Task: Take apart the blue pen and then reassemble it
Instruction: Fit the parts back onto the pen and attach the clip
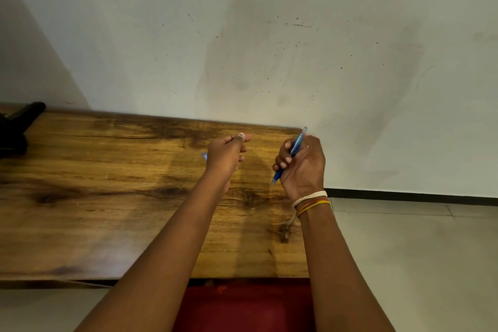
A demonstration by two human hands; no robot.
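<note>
A translucent blue pen (292, 153) is seen. The table (107, 197) is grained golden-brown with dark knots and streaks. White, red and yellow threads (311, 201) are banded together. The wall (269, 35) is off-white, speckled with dark spots. A small pale bluish piece (204, 155) is perhaps glimpsed.

A pale wall (269, 35) rises behind everything, smudged with grey stains and dotted with small dark specks. The wooden surface (107, 197) stands against it, its far edge touching the wall, its grain streaked with dark knots. At the far left corner lies a black object (18, 127), unclear what. Right of the surface, light floor tiles (404, 250) meet a dark skirting strip (417, 195).
</note>
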